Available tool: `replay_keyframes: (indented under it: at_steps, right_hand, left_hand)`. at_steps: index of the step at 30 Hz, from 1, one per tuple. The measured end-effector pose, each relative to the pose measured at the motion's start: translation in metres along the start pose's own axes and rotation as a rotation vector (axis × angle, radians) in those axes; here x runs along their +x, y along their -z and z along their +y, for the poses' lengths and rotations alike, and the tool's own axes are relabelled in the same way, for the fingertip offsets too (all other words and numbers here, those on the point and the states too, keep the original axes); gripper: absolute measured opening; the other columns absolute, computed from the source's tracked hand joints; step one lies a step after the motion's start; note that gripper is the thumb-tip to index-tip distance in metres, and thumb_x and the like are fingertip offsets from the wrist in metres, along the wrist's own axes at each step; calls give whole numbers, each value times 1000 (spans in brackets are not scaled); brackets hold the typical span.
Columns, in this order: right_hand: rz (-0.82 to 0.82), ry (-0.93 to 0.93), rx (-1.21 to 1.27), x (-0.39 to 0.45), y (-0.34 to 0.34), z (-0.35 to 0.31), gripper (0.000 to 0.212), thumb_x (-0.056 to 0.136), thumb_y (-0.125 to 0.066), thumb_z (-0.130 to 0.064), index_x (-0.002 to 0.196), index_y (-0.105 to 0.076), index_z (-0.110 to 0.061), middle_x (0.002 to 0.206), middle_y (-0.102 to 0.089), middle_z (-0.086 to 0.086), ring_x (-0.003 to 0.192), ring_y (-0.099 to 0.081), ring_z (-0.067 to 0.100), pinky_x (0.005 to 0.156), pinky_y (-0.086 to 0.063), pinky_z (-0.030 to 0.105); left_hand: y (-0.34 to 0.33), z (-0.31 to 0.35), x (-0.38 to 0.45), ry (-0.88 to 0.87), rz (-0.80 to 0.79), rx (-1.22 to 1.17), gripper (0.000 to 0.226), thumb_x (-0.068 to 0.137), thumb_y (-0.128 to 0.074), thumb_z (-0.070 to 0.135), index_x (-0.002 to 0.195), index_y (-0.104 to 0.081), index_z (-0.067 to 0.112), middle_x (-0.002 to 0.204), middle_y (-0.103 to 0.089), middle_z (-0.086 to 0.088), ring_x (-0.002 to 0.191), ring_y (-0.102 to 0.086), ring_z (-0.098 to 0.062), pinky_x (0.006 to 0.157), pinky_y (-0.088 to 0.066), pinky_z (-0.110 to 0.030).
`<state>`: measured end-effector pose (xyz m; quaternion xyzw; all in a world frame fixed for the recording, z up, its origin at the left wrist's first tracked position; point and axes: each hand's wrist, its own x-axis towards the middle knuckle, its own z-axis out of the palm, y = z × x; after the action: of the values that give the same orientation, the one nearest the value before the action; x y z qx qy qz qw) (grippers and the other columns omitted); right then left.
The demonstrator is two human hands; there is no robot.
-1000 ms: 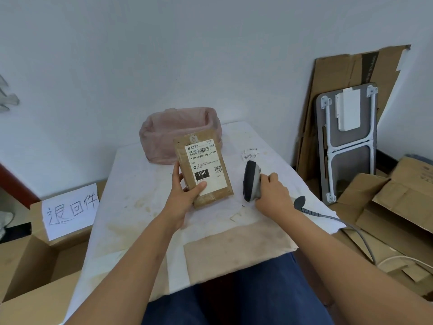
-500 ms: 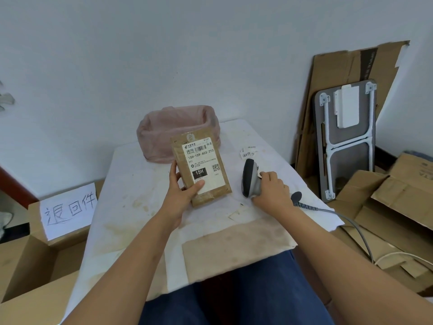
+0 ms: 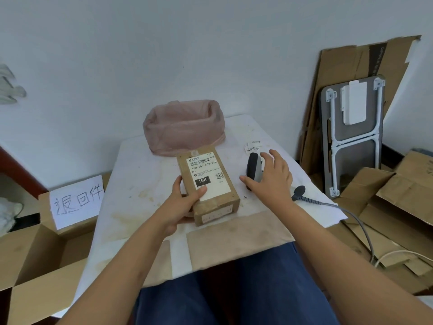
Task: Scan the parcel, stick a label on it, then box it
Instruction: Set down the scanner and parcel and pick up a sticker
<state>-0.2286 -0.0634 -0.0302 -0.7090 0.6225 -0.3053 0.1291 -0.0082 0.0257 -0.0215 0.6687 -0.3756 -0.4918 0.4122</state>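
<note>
The parcel (image 3: 207, 185) lies near the middle of the table (image 3: 136, 184), close in front of the pink-lined bin (image 3: 184, 127), with bare tabletop to its left and the table's right edge just past the scanner (image 3: 254, 171). The left hand (image 3: 181, 207) grips its near-left corner, thumb on the shipping label (image 3: 207, 177). Half a second ago the parcel stood tilted up and the right hand (image 3: 269, 175) clasped the scanner; now the parcel is flat and those fingers are spread loosely over it.
</note>
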Motion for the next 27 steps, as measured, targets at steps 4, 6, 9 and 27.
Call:
replay_keyframes:
  at_steps: [4,6,9,27]
  right_hand:
    - [50,66,37,-5,-3,-13,68,82,-66,-45,139,-40,-18,155,-25,3,143,-21,29,115,-20,49]
    - [63,92,50,-7,-6,-18,61,84,-65,-40,136,-43,-17,154,-28,3,141,-24,28,114,-21,48]
    - [74,122,69,-7,-10,-23,49,87,-62,-34,131,-47,-17,152,-32,4,141,-26,27,113,-23,46]
    - [-49,-108,342,118,5,13,32,89,-44,-2,112,-64,-10,122,-63,7,104,-58,21,89,-46,31]
  left_hand:
    - [-2,1,-14,42,-24,89,86,87,-66,52,154,-13,39,120,-71,-1,86,-77,-21,68,-64,-36]
    - [-3,3,-18,47,-24,153,81,88,-63,55,152,-17,37,120,-69,1,85,-77,-19,64,-64,-35]
    - [-6,6,-19,63,28,322,78,88,-60,58,149,-24,26,124,-64,-4,88,-73,-21,68,-65,-41]
    - [9,67,48,-354,230,945,59,100,-42,51,150,-38,21,163,-26,0,145,-34,-24,111,-35,-43]
